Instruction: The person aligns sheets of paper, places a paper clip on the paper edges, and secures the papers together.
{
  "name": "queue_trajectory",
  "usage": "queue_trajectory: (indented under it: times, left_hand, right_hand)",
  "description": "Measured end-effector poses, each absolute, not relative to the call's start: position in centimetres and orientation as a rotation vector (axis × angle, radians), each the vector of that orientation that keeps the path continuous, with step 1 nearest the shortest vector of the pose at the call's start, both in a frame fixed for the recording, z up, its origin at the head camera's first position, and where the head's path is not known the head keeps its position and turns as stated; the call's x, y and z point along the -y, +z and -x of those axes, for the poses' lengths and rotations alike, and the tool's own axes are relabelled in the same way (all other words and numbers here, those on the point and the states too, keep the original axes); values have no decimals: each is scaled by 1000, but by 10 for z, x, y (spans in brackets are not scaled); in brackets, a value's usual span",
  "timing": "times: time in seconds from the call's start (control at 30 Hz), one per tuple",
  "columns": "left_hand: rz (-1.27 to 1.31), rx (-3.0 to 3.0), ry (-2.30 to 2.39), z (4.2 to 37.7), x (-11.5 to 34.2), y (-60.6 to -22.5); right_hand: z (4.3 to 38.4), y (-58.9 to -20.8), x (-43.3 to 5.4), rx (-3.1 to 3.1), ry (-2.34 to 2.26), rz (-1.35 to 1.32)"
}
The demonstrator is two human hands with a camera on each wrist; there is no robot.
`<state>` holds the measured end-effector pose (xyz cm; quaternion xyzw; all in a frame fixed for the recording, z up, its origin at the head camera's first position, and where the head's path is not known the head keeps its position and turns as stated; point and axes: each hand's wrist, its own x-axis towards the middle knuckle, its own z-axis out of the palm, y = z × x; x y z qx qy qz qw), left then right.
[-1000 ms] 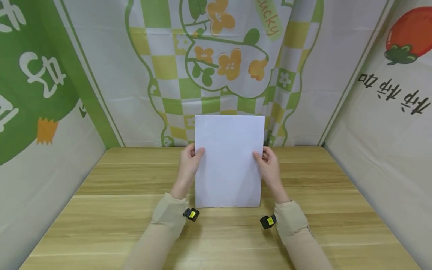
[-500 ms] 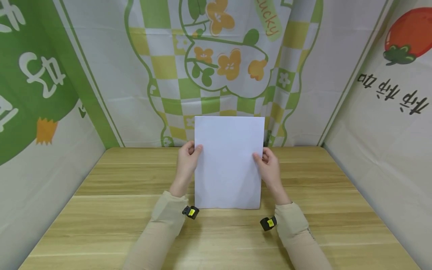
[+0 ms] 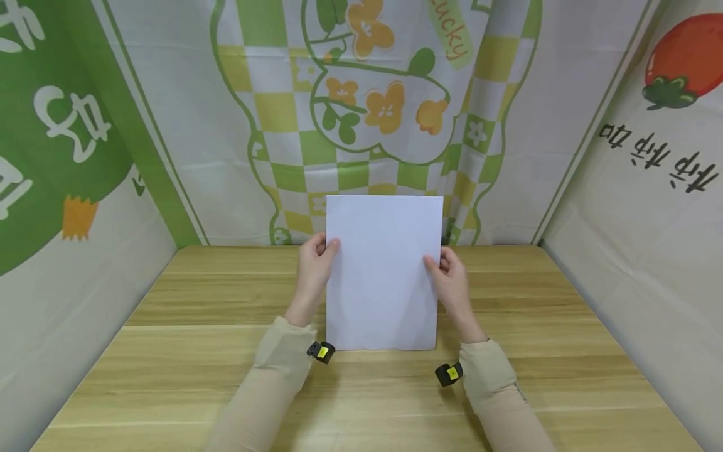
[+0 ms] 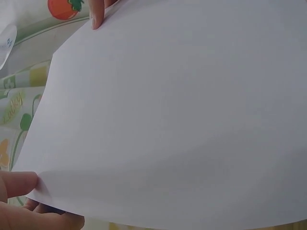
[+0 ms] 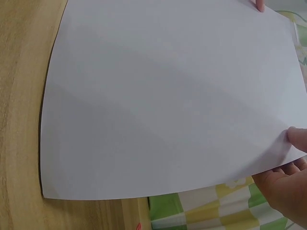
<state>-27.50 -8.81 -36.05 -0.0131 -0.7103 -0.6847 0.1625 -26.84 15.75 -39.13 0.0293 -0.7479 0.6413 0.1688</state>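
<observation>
A blank white sheet of paper [image 3: 383, 282] is held up between both hands, its broad face toward the head camera and its lower edge close to the tabletop. On its left edge the left hand [image 3: 312, 270] pinches it, thumb in front and fingers behind. The right hand [image 3: 450, 279] grips the right edge the same way, slightly lower. In the left wrist view the paper [image 4: 168, 105] fills most of the picture, with the left thumb [image 4: 19, 183] on its face. From the right wrist, the paper's [image 5: 153, 96] bottom edge shows by the wood. The fingers behind are partly hidden.
The wood-grain table [image 3: 198, 364] spreads around the hands. Behind it hangs a checked green and yellow curtain [image 3: 282, 125], with printed fabric walls at left [image 3: 62, 157] and right [image 3: 638, 188]. Small black cameras [image 3: 321, 352] sit on both wrists.
The left hand has slid slightly up along the paper's edge. The paper has dropped very slightly. The right hand has hardly moved.
</observation>
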Motion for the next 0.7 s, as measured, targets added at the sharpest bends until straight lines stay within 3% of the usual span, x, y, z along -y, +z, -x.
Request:
queue_trajectory:
  times: [0.7]
  left_hand:
    - [15,1980,-1942,285,87,-343]
  right_hand:
    - [267,-391,-159,2115,1827,-78]
